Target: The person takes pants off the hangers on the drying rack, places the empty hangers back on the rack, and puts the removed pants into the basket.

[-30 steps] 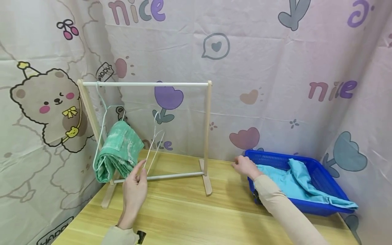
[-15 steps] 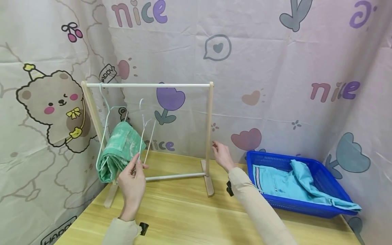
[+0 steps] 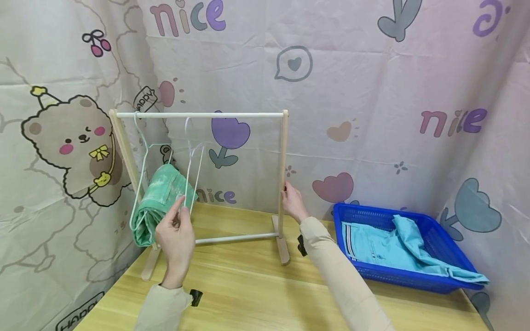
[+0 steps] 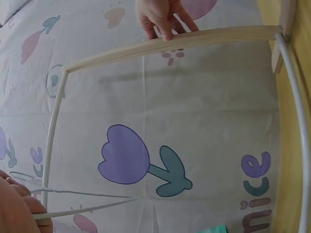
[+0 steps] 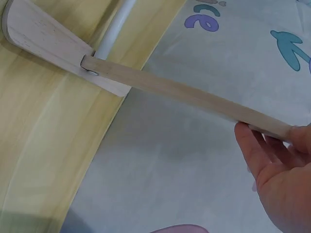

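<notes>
My left hand (image 3: 178,236) pinches the lower part of a white wire hanger (image 3: 188,170) between thumb and fingers. The hanger's hook reaches up to the white top bar of a small wooden clothes rack (image 3: 232,115); whether it bears on the bar I cannot tell. With thumb and fingertips my right hand (image 3: 295,202) holds the rack's right post (image 5: 194,94), about midway up. At the rack's left end hangs a pale green hanger (image 3: 143,170), with folded green trousers (image 3: 163,195) over it. In the left wrist view, the left hand (image 4: 19,208) shows only partly.
A blue plastic basket (image 3: 449,287) stands on the right of the wooden table (image 3: 248,285). Light blue trousers (image 3: 385,248) with a striped edge lie in it, one end over the rim. A printed curtain (image 3: 372,92) encloses the back and sides.
My right hand has moved left from beside the basket to the rack's right post. The left hand has raised the white hanger, bringing its hook up to the top bar.
</notes>
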Demonstrator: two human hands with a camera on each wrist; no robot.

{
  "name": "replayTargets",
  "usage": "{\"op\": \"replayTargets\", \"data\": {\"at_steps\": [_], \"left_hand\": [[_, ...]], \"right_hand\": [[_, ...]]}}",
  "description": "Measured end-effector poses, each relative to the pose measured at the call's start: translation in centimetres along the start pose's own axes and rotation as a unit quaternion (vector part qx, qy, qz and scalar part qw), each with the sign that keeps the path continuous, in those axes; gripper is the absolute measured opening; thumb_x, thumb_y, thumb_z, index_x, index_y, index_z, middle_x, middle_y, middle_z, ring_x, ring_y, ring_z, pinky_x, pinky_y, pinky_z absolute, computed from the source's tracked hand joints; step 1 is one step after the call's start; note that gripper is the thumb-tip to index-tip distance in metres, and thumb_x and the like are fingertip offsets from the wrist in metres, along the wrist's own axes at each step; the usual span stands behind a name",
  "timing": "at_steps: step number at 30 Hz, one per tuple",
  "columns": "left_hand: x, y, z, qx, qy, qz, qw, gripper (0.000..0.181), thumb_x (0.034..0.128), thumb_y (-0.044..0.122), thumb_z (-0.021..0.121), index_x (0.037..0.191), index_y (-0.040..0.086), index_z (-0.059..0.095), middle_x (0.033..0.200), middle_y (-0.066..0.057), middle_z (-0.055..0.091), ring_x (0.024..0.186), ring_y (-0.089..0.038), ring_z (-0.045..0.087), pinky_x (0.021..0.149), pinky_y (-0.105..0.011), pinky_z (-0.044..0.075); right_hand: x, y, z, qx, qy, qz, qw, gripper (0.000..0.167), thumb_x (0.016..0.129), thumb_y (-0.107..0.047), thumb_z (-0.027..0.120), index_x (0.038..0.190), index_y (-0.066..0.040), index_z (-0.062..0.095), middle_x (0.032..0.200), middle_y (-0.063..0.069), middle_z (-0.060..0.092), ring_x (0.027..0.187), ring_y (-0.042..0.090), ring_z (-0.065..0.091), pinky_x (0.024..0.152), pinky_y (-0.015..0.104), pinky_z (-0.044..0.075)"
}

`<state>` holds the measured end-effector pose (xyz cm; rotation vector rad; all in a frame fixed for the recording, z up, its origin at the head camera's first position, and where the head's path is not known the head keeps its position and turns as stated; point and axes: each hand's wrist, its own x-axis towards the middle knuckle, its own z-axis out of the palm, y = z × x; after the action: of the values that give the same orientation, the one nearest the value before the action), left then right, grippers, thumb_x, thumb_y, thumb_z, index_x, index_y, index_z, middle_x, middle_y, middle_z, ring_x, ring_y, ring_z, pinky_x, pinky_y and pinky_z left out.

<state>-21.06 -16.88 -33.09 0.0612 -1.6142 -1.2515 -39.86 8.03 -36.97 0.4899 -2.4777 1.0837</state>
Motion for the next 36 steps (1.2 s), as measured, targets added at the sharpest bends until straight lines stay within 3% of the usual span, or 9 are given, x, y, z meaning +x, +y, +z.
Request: {"op": "replayTargets", "data": {"at_steps": [3, 8, 14, 17, 21, 26, 31, 36], "left_hand": [[0.6, 0.0, 0.3, -0.013, 0.008, -0.001, 0.9999, 0.030, 0.0968, 0.001, 0.050, 0.121, -0.002, 0.067, 0.052, 0.009, 0.035, 0.042, 0.001, 0.024, 0.040, -0.020, 0.019], [2.1, -1.1, 1.5, -0.026, 0.010, -0.043, 0.9987, 0.033, 0.0992, 0.005, 0.047, 0.126, 0.009, 0.066, 0.055, 0.009, 0.038, 0.042, -0.002, 0.028, 0.041, -0.021, 0.023], [3.3, -0.5, 2.8, -0.018, -0.024, -0.082, 0.9962, 0.039, 0.1014, 0.007, 0.040, 0.135, 0.011, 0.060, 0.073, 0.002, 0.052, 0.054, -0.006, 0.039, 0.050, -0.022, 0.032], [3.6, 0.2, 3.3, -0.012, -0.056, -0.095, 0.9938, 0.041, 0.1022, 0.008, 0.038, 0.140, 0.008, 0.054, 0.081, -0.002, 0.056, 0.062, -0.005, 0.046, 0.055, -0.020, 0.037], [3.6, 0.8, 4.0, -0.008, -0.106, -0.107, 0.9886, 0.044, 0.1021, 0.009, 0.038, 0.145, 0.003, 0.045, 0.090, -0.009, 0.061, 0.070, -0.005, 0.051, 0.061, -0.018, 0.041], [3.2, 1.0, 4.5, 0.001, -0.146, -0.087, 0.9854, 0.049, 0.1001, 0.008, 0.045, 0.148, 0.002, 0.039, 0.098, -0.012, 0.065, 0.073, -0.008, 0.055, 0.058, -0.017, 0.041], [2.6, 0.6, 4.2, 0.008, -0.160, -0.079, 0.9839, 0.053, 0.0986, 0.010, 0.050, 0.149, 0.003, 0.037, 0.104, -0.011, 0.064, 0.082, -0.012, 0.053, 0.071, -0.016, 0.042], [2.2, -0.1, 3.5, 0.013, -0.162, -0.092, 0.9825, 0.053, 0.1017, 0.021, 0.050, 0.150, 0.007, 0.035, 0.105, -0.007, 0.059, 0.087, -0.013, 0.052, 0.077, -0.018, 0.042]], "right_hand": [[0.0, -0.2, -0.1, -0.013, -0.005, -0.009, 0.9999, 0.027, 0.102, -0.001, 0.045, 0.128, 0.004, 0.049, 0.113, 0.025, 0.065, 0.104, 0.038, 0.064, 0.088, 0.047, 0.054], [0.2, -0.4, -0.1, -0.018, -0.022, 0.007, 0.9996, 0.030, 0.103, -0.004, 0.045, 0.132, 0.003, 0.047, 0.120, 0.024, 0.063, 0.109, 0.037, 0.063, 0.093, 0.045, 0.053], [0.1, -0.3, -0.1, -0.011, -0.029, 0.006, 0.9995, 0.032, 0.102, -0.002, 0.046, 0.133, 0.005, 0.047, 0.121, 0.026, 0.063, 0.110, 0.039, 0.063, 0.095, 0.045, 0.053], [0.0, -0.1, 0.0, -0.012, -0.022, -0.007, 0.9997, 0.032, 0.102, -0.002, 0.047, 0.133, 0.005, 0.046, 0.120, 0.027, 0.063, 0.109, 0.039, 0.063, 0.094, 0.046, 0.053], [0.0, 0.1, 0.0, -0.008, -0.017, -0.009, 0.9998, 0.034, 0.103, -0.004, 0.046, 0.136, 0.003, 0.045, 0.121, 0.026, 0.063, 0.110, 0.039, 0.063, 0.094, 0.046, 0.053], [0.0, 0.1, 0.0, -0.008, -0.017, -0.005, 0.9998, 0.036, 0.103, -0.005, 0.045, 0.139, 0.003, 0.043, 0.122, 0.026, 0.063, 0.111, 0.039, 0.063, 0.094, 0.046, 0.053], [0.0, 0.2, -0.1, -0.007, -0.017, -0.001, 0.9998, 0.039, 0.104, -0.005, 0.044, 0.141, 0.004, 0.041, 0.124, 0.027, 0.061, 0.114, 0.039, 0.061, 0.096, 0.046, 0.052], [-0.1, 0.3, -0.2, -0.012, -0.021, -0.008, 0.9997, 0.040, 0.104, -0.005, 0.044, 0.143, 0.005, 0.039, 0.124, 0.028, 0.061, 0.112, 0.040, 0.062, 0.095, 0.046, 0.053]]}}
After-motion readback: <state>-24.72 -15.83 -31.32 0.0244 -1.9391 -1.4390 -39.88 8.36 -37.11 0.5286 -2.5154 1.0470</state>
